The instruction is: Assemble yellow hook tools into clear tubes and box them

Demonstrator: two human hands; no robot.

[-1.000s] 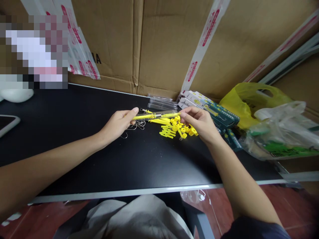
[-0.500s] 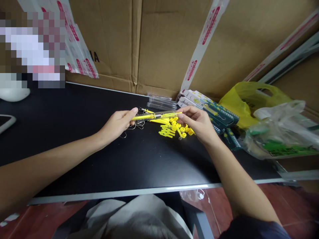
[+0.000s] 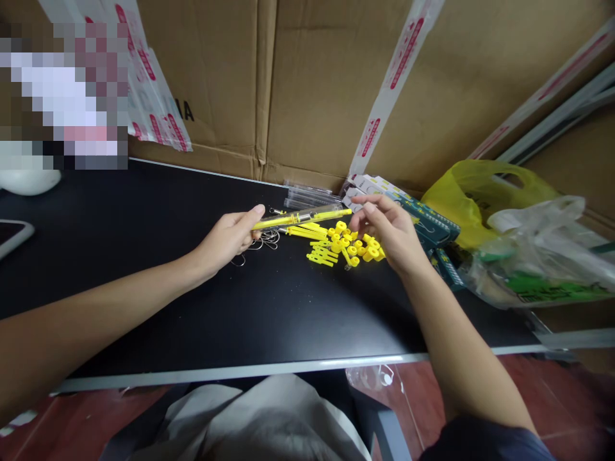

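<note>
My left hand (image 3: 235,235) grips one end of a clear tube with yellow parts and a metal spring inside, a spring scale (image 3: 302,218), held nearly level above the table. By its far yellow end is my right hand (image 3: 387,225), off the tube, its fingers bent and apart. Below lie several yellow caps (image 3: 369,250), flat yellow pieces (image 3: 321,255) and long yellow rods (image 3: 310,232). Metal hooks (image 3: 269,240) rest in a heap under the left fingers.
Several clear tubes (image 3: 312,195) lie by the cardboard wall (image 3: 317,89). Printed boxes (image 3: 427,218) are stacked behind the right hand. A yellow plastic bag (image 3: 446,192) and a clear bag (image 3: 542,256) sit at right. A white-edged device (image 3: 22,234) is at left.
My right hand has let go of the scale's far end and moved slightly right. The left hand keeps its hold, and the far end sits slightly higher.
</note>
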